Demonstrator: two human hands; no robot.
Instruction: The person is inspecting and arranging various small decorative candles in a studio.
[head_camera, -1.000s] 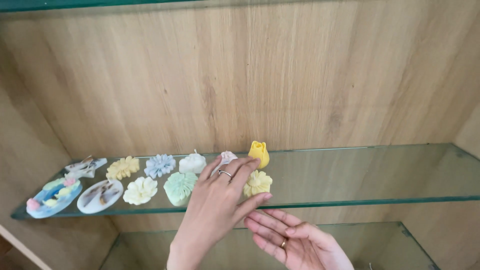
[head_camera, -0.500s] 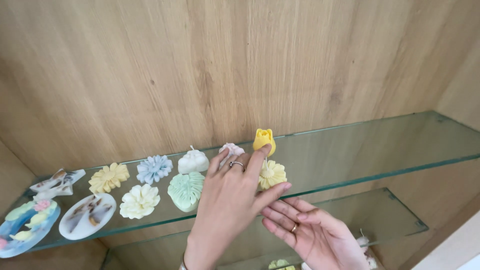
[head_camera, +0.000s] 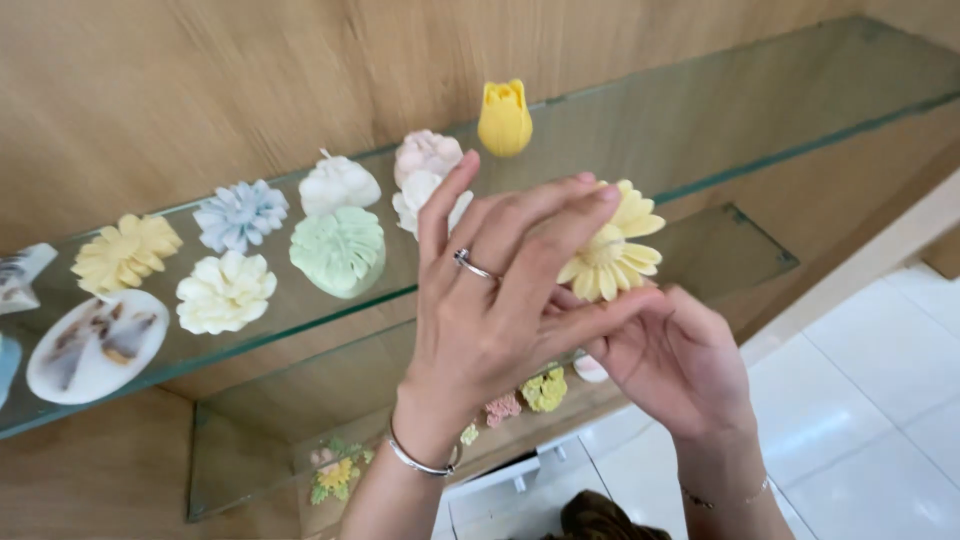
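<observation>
A pale yellow daisy-shaped candle (head_camera: 620, 255) sits at the front edge of the glass shelf (head_camera: 780, 100). My left hand (head_camera: 490, 320), with a ring and a bracelet, pinches it, fingertips on top and thumb below. My right hand (head_camera: 680, 370) is cupped palm-up just beneath the daisy and touches the left thumb, holding nothing. A yellow tulip candle (head_camera: 504, 118) stands upright behind them.
More flower candles line the shelf: pink (head_camera: 427, 152), white (head_camera: 338, 183), a green leaf shape (head_camera: 338, 250), blue (head_camera: 240, 213), cream (head_camera: 226, 290), yellow (head_camera: 125, 252), and an oval white piece (head_camera: 95, 343). A lower glass shelf (head_camera: 740, 250) holds small candles (head_camera: 545, 390). White floor tiles (head_camera: 880, 400) lie right.
The view has moved closer and tilted down. My left hand has closed its fingers over the daisy candle at the shelf edge, and my right hand has risen under it.
</observation>
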